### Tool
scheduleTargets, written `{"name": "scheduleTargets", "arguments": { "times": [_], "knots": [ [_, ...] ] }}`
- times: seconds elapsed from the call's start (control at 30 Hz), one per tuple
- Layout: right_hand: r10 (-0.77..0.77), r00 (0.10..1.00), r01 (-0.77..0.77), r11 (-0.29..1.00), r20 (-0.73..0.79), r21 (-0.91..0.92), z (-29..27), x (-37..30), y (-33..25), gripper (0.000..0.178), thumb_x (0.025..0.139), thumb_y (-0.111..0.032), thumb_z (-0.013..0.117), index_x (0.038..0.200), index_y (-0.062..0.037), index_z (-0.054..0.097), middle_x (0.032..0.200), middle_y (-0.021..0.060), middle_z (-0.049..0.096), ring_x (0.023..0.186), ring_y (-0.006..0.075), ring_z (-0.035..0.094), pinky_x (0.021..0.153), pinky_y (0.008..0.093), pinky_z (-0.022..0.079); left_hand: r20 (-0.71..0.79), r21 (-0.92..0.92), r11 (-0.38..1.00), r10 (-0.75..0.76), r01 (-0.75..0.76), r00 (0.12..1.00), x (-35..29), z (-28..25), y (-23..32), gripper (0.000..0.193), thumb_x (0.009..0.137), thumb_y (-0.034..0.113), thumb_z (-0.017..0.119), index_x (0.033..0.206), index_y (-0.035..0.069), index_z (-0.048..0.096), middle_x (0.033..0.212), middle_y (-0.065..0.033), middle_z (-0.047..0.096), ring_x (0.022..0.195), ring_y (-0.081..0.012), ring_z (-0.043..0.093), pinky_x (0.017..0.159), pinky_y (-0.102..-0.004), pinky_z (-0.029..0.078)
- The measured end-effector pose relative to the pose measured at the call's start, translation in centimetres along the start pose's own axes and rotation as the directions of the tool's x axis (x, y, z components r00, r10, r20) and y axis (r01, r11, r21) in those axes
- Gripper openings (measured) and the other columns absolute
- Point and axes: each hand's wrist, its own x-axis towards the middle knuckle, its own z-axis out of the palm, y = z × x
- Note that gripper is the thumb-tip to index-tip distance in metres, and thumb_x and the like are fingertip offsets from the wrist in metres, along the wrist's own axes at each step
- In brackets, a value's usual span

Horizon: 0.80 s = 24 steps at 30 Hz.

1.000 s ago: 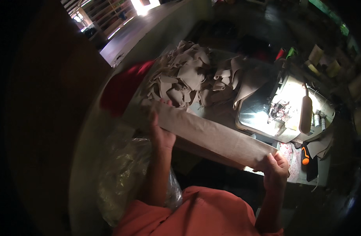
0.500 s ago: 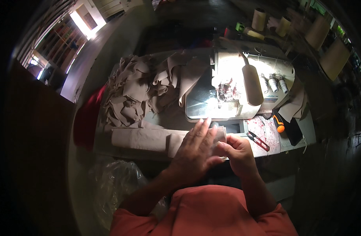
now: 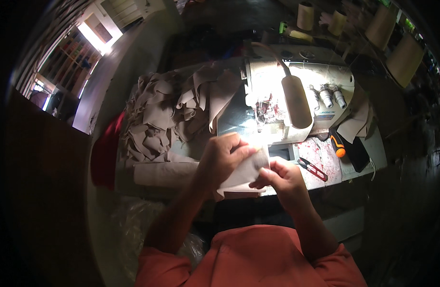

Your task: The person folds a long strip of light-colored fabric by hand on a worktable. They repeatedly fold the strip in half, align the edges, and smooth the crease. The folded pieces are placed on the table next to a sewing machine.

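Both hands hold a pale beige fabric piece (image 3: 246, 172) at the front of the sewing machine (image 3: 277, 107). My left hand (image 3: 225, 155) pinches its upper left edge between thumb and fingers. At its right edge my right hand (image 3: 280, 177) grips with thumb and forefinger. Under and left of the held piece, a folded length of the same beige cloth (image 3: 162, 174) lies along the table's front edge. A heap of crumpled beige cloth pieces (image 3: 155, 110) covers the table's left part. The needle area is bleached by strong light.
A lamp (image 3: 296, 103) on a bent neck hangs over the machine. Red-handled thread snips (image 3: 313, 169), an orange-and-black tool (image 3: 338, 145) and a dark phone-like slab (image 3: 358, 155) lie at the right. Thread cones (image 3: 304, 16) stand behind. A clear plastic bag (image 3: 138, 220) hangs below the table's left front.
My left hand has gone from lying flat over the cloth to pinching its upper edge, and has lifted a piece towards the machine. My right hand keeps its grip on the right edge.
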Motion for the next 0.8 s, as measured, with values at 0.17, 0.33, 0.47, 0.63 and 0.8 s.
{"name": "scheduleTargets", "arguments": {
  "times": [0.17,0.33,0.47,0.63,0.8],
  "knots": [
    [-0.137,0.978,0.132,0.990,-0.154,-0.042,-0.9,3.2,2.1,0.017,0.083,-0.006,0.050,0.098,0.0024,0.047,0.070,0.0062,0.055,0.062,0.0105,0.056,0.055,0.0210,0.045,0.003,0.266,0.912,0.324,-0.313,0.946,3.6,1.0,-2.1,0.010,0.070,0.006,0.061,0.079,0.001,0.060,0.070,-0.0102,0.057,0.064,-0.0236,0.056,0.057,-0.0295,0.044],
    [-0.204,0.955,0.210,0.978,-0.215,0.003,-0.4,2.1,3.7,0.031,0.082,-0.001,0.051,0.111,0.0025,0.040,0.068,0.0048,0.053,0.059,0.0071,0.053,0.055,0.0197,0.044,0.136,0.516,0.728,0.451,-0.452,0.882,2.5,1.3,-3.0,0.009,0.070,0.004,0.055,0.077,0.002,0.059,0.077,-0.0109,0.052,0.075,-0.0247,0.052,0.067,-0.0342,0.044],
    [-0.211,0.958,0.206,0.977,-0.195,-0.048,-0.5,3.1,3.1,0.021,0.083,-0.003,0.050,0.102,0.0052,0.052,0.075,0.0063,0.059,0.058,0.0078,0.053,0.055,0.0197,0.044,0.071,0.449,0.804,0.402,-0.389,0.913,3.4,1.2,-3.2,0.011,0.068,0.002,0.054,0.079,0.001,0.057,0.076,-0.0116,0.052,0.073,-0.0268,0.053,0.065,-0.0349,0.044],
    [-0.233,0.949,0.218,0.972,-0.213,-0.090,-0.6,3.9,2.5,0.018,0.083,-0.003,0.051,0.097,0.0054,0.058,0.077,0.0082,0.061,0.058,0.0083,0.055,0.055,0.0195,0.044,0.083,0.426,0.795,0.440,-0.431,0.894,4.7,0.9,-3.6,0.013,0.068,0.001,0.054,0.081,0.000,0.055,0.075,-0.0111,0.052,0.070,-0.0269,0.053,0.063,-0.0360,0.043],
    [-0.254,0.939,0.242,0.967,-0.231,-0.077,-0.4,4.4,2.8,0.018,0.082,-0.002,0.051,0.098,0.0060,0.057,0.076,0.0097,0.062,0.058,0.0091,0.056,0.054,0.0201,0.046,0.073,0.576,0.662,0.541,-0.479,0.838,3.8,1.2,-2.9,0.015,0.068,0.000,0.053,0.083,-0.004,0.055,0.085,-0.0155,0.055,0.080,-0.0304,0.055,0.071,-0.0370,0.044]
  ]
}}
